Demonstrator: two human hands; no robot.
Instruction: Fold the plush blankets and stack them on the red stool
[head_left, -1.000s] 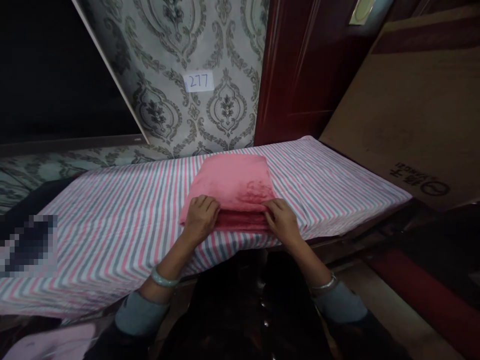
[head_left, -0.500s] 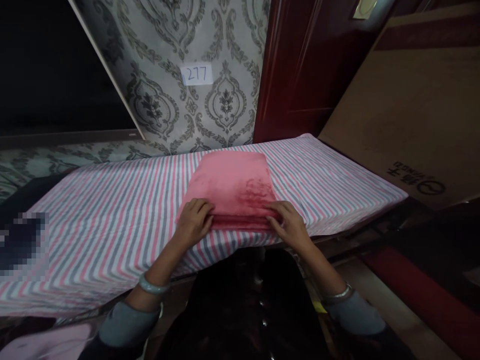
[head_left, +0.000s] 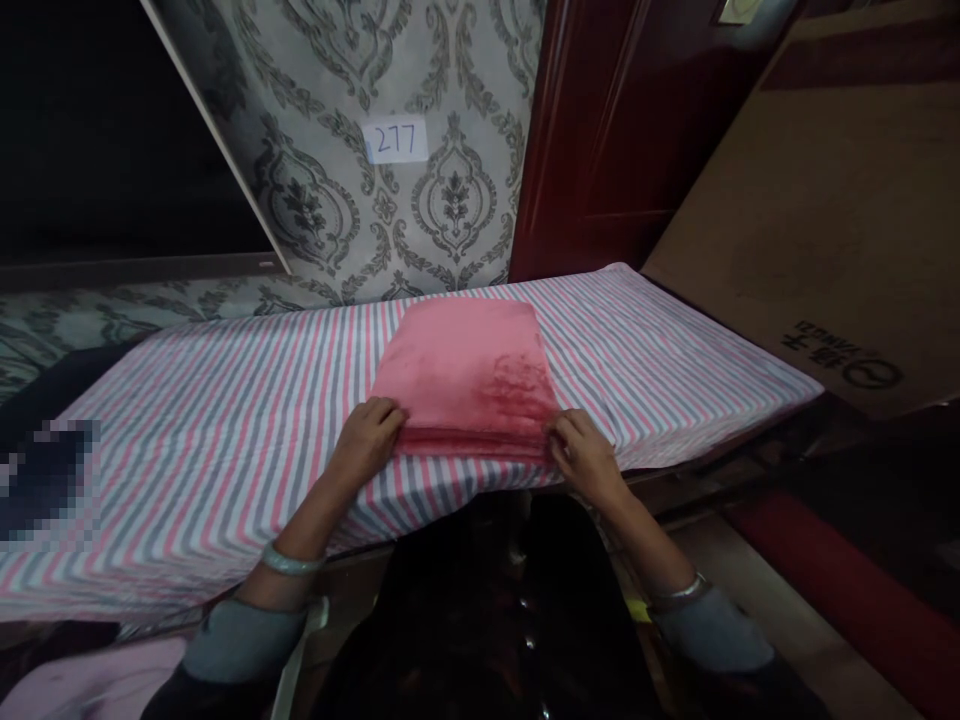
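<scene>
A folded pink plush cloth [head_left: 465, 360] lies flat on the striped sheet [head_left: 270, 420], with darker red brushed patches toward its near right. Its layered folds show along the edge facing me. At the near left corner, my left hand [head_left: 367, 438] has its fingers curled closed on the cloth's edge. The fingers of my right hand [head_left: 586, 458] pinch the near right corner. Both thumbs sit low beside the folds, and the fingertips are partly hidden against the fabric.
A dark screen [head_left: 120, 140] stands at the left by the patterned wall [head_left: 375, 210], which bears a paper marked 277 [head_left: 395, 139]. A dark red door [head_left: 600, 150] and a large cardboard box [head_left: 840, 210] are at the right. Pink fabric [head_left: 97, 680] lies low at the left.
My left hand has slid left to the cloth's near left corner, and my right hand has shifted slightly right and down to the other corner. The cloth stays in place.
</scene>
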